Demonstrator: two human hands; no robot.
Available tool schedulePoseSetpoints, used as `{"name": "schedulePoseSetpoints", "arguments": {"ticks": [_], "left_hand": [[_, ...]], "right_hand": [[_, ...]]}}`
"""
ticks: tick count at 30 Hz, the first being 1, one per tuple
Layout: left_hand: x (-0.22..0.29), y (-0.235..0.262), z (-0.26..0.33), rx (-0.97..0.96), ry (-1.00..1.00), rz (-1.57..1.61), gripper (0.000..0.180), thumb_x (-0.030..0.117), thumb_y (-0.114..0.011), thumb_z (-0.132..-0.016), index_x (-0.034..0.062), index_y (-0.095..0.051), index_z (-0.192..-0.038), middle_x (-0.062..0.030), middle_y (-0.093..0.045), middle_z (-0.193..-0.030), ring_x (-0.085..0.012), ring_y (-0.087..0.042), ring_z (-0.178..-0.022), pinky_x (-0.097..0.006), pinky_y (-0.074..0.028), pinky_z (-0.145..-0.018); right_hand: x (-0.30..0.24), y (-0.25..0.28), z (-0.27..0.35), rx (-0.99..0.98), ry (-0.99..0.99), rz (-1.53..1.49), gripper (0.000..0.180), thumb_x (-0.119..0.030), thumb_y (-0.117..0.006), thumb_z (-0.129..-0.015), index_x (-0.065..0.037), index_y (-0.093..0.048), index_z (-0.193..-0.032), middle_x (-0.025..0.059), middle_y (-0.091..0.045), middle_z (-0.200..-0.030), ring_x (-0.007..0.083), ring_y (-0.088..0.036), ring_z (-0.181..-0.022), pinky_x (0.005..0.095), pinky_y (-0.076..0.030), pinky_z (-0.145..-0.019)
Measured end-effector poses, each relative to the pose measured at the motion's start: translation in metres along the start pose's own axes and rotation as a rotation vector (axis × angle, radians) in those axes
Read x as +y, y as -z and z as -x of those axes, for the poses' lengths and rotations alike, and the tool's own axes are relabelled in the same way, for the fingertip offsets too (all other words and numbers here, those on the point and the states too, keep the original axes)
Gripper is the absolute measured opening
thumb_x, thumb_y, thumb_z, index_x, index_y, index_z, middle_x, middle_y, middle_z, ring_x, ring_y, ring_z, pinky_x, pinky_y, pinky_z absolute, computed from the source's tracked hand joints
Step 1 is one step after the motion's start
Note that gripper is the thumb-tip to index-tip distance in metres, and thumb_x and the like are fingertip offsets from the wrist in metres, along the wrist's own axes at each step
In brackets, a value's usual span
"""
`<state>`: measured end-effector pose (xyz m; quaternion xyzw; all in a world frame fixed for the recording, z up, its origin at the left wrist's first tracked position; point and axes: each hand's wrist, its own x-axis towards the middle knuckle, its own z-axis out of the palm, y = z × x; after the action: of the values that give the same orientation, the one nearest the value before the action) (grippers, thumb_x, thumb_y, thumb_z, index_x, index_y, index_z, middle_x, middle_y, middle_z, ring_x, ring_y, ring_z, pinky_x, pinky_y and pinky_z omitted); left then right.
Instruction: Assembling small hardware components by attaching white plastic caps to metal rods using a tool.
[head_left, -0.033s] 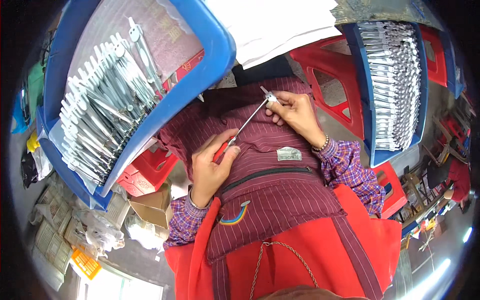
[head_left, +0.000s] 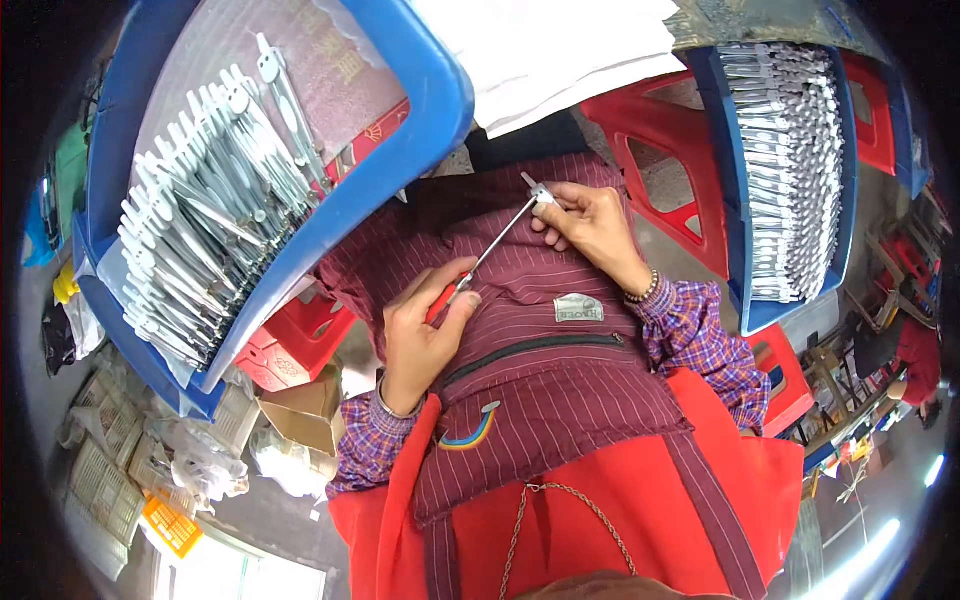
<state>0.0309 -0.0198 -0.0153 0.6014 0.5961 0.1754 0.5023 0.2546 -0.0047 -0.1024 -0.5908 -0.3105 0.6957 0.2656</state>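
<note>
My left hand (head_left: 423, 330) is closed around the red handle of a screwdriver (head_left: 503, 236). Its thin shaft slants up to the right, and the tip meets the white head of a drawing compass (head_left: 541, 194). That compass is pinched between the thumb and fingers of my right hand (head_left: 590, 228), which cover most of its legs. Both hands are above my striped maroon apron (head_left: 520, 400). To the left, a blue bin (head_left: 420, 90) holds many similar silver compasses (head_left: 200, 220), heaped with their heads toward the upper left.
At the right a second blue bin (head_left: 740, 250) is packed with rows of compasses (head_left: 785, 170), beside a red plastic stool (head_left: 680, 150). White sheets (head_left: 550, 50) lie ahead of me. An open cardboard box (head_left: 305, 410) and an orange basket (head_left: 172, 527) are at the lower left.
</note>
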Motion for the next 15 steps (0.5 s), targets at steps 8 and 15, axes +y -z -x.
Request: {"name": "schedulePoseSetpoints", "arguments": {"ticks": [8, 15], "left_hand": [[0.001, 0.005, -0.003, -0.014, 0.051, -0.02, 0.025, 0.007, -0.066, -0.079, 0.0017, -0.066, -0.104, -0.0137, -0.067, -0.093, -0.0221, -0.066, -0.082, -0.029, -0.049, -0.074], [0.001, 0.021, -0.014, -0.092, 0.124, 0.021, 0.024, 0.009, -0.066, -0.079, 0.0037, -0.065, -0.103, -0.0132, -0.068, -0.093, -0.0242, -0.067, -0.083, -0.031, -0.05, -0.075]], "right_hand": [[0.006, -0.003, -0.002, 0.019, 0.061, -0.004, 0.025, -0.01, -0.061, -0.087, 0.006, -0.065, -0.106, 0.0083, -0.069, -0.073, 0.0072, -0.062, -0.055, 0.0203, -0.049, -0.048], [0.003, -0.009, -0.001, 0.051, 0.21, 0.227, 0.019, -0.007, -0.061, -0.085, 0.004, -0.067, -0.099, 0.0109, -0.068, -0.067, 0.011, -0.064, -0.055, 0.024, -0.05, -0.049]]}}
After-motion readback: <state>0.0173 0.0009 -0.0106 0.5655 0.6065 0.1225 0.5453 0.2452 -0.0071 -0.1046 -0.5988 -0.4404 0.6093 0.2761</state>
